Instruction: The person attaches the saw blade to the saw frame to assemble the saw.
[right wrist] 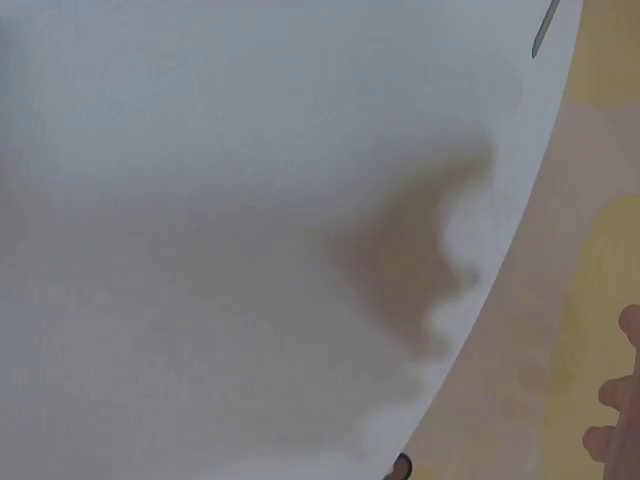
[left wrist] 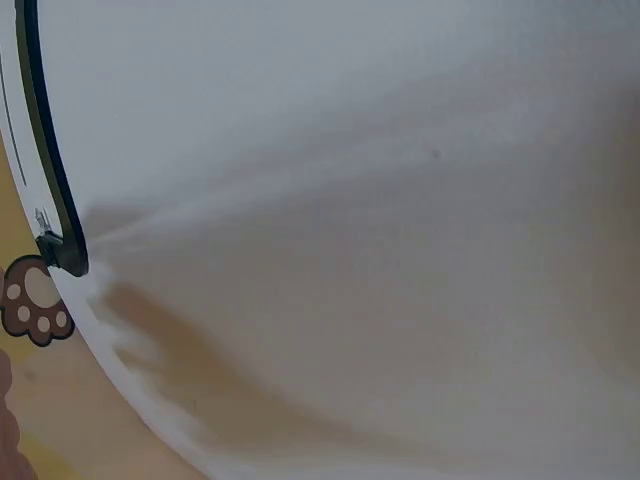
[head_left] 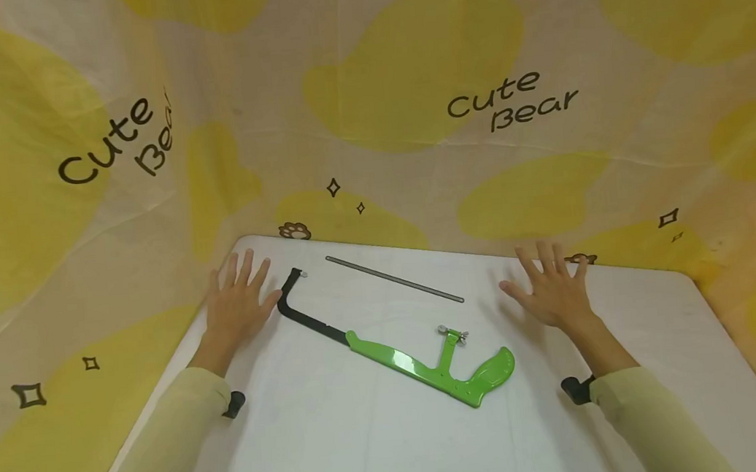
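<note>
A hacksaw frame (head_left: 400, 362) with a green handle and a black front bar lies on the white table. Behind it, a separate thin grey hacksaw blade (head_left: 394, 279) lies at a slant. My left hand (head_left: 234, 308), fingers spread and straight, is beside the black front end of the frame; it holds nothing. To the right of the handle, my right hand (head_left: 556, 293) is also spread and holds nothing. The left wrist view shows the black bar (left wrist: 50, 150) at its left edge. One blade tip (right wrist: 545, 30) appears at the top of the right wrist view.
The white table (head_left: 340, 443) has rounded far corners. A yellow and beige curtain (head_left: 396, 118) printed with "Cute Bear" stands along its back and left sides. Dark wrist devices (head_left: 576, 390) sit at the sleeve cuffs.
</note>
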`<control>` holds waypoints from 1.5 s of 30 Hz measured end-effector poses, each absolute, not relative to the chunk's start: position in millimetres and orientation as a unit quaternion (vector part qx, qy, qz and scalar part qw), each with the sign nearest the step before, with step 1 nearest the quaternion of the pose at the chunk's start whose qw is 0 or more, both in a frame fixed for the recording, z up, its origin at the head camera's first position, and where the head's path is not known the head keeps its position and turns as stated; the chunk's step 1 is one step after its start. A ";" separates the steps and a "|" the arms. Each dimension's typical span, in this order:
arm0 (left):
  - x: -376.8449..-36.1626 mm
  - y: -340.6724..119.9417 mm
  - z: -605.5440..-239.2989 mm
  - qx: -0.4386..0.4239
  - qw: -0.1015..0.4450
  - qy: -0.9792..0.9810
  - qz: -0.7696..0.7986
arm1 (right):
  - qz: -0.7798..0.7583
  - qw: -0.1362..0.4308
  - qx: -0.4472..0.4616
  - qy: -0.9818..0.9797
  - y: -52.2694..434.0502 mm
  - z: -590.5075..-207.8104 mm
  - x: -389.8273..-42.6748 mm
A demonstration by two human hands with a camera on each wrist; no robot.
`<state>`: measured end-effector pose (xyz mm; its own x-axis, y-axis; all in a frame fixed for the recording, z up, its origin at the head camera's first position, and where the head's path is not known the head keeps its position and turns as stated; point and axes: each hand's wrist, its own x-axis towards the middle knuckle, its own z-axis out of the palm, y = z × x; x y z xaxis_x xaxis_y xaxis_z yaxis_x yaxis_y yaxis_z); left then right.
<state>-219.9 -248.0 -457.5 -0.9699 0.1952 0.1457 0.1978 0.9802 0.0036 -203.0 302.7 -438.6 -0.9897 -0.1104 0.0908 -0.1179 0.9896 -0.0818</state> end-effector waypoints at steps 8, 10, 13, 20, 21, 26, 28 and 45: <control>-220.2 -230.8 -459.4 -0.114 0.056 -0.991 -0.033 | 0.047 0.026 0.066 -0.996 290.9 -438.6 -203.8; -220.3 -225.7 -459.2 -0.119 0.056 -0.991 -0.034 | 0.049 0.022 0.070 -0.996 287.8 -438.5 -204.6; -220.3 -218.6 -459.0 -0.123 0.055 -0.990 -0.036 | 0.048 0.018 0.080 -0.995 282.9 -439.3 -206.8; -219.0 -198.6 -460.6 -0.135 0.055 -0.988 -0.045 | 0.040 0.011 0.100 -0.994 273.5 -442.6 -209.5; -218.5 -195.0 -460.6 -0.139 0.055 -0.988 -0.046 | 0.039 0.010 0.101 -0.994 272.5 -442.8 -209.6; -214.3 -177.4 -458.5 -0.163 0.062 -0.983 -0.050 | 0.046 0.011 0.104 -0.993 266.5 -443.1 -211.2; -213.1 -171.1 -458.4 -0.171 0.065 -0.982 -0.053 | 0.054 0.012 0.108 -0.993 263.6 -442.7 -212.0; -193.6 -113.7 -453.3 -0.240 -0.035 -0.956 -0.162 | 0.195 -0.029 0.139 -0.970 245.3 -445.9 -218.8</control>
<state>-193.6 -113.7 -453.3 -0.8820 0.4710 0.0106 0.4483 0.8322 0.3263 -218.8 245.3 -445.9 -0.9595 -0.2816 -0.0027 -0.2586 0.8849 -0.3875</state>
